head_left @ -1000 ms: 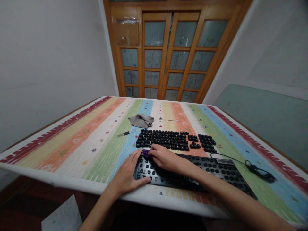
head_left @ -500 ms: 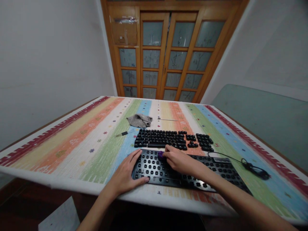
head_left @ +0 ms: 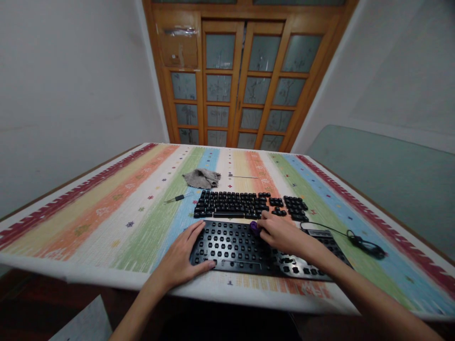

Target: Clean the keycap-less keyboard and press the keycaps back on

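A black keyboard base [head_left: 232, 246], stripped of its keycaps, lies near the table's front edge. My left hand [head_left: 181, 255] grips its left end, thumb on the near edge and fingers at the far corner. My right hand [head_left: 280, 232] is closed on a small purple thing [head_left: 254, 228] pressed to the far part of the base; its kind is mostly hidden by the fingers. Just beyond the base, loose black keycaps [head_left: 231, 204] sit in keyboard layout. My right forearm covers part of the base's right side.
A grey cloth [head_left: 202, 178] lies crumpled behind the keycaps. To their left is a small tool with a black grip and wire ends [head_left: 179, 197]. A thin rod [head_left: 243, 177] lies farther back. The coiled black cable [head_left: 366, 245] rests at right on the striped tablecloth [head_left: 142, 208].
My right hand has slid right along the far part of the base with the purple thing. My left hand keeps its hold, and the whole view has shifted slightly.
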### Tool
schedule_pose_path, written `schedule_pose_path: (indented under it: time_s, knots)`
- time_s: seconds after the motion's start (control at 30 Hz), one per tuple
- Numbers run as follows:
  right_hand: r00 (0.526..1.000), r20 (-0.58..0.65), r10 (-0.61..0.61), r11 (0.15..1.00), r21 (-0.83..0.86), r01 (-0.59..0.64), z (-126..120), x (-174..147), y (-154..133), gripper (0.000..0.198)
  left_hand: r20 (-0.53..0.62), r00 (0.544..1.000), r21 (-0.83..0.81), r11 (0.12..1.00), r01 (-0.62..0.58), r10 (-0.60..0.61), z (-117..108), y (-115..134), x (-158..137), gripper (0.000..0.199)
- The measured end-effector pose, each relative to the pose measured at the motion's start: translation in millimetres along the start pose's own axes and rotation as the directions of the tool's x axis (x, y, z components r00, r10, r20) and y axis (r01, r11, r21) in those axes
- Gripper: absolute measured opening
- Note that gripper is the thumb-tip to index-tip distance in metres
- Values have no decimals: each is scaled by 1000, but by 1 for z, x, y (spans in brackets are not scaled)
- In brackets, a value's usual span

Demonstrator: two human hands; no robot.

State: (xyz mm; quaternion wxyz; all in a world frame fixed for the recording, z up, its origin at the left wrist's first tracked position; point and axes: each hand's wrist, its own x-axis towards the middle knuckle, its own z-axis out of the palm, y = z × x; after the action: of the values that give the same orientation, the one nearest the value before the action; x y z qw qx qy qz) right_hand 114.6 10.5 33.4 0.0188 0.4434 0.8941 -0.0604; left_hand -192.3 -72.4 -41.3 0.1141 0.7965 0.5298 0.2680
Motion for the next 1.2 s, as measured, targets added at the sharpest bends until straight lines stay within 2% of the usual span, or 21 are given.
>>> schedule_pose_path:
  time_s: [0.17,0.37,0.43,0.6,0.77,0.97,1.2]
  knots:
    - [984,-74,-163,982,86,170,7,12,-6,14,-13,1000,-12,1000,-7,7,1,0,0,89]
    - [914,-290,-285,901,244,358,16,26,-20,27,-9,1000,-20,1000,-9,8,0,0,1,90]
    - [900,-310,-306,884,260,390,20,28,-22,30,5,1000,-20,1000,1,-1,0,1,1,90]
    - [908,-188,-376,914,84,396,28,27,-18,30,12,1000,-15,1000,16,-16,-1,2,1,89]
    - [902,-136,-409,912,-67,404,28,23,-13,27,-4,1000,-16,1000,3,-3,0,0,1,89]
    - [920,-150,-361,932,-105,348,31,15,-10,33,-2,1000,-11,1000,3,-3,0,0,1,90]
    - [952,-115,-285,958,-13,285,25,1,1,34,15,1000,-1,1000,10,-10,0,0,1,90]
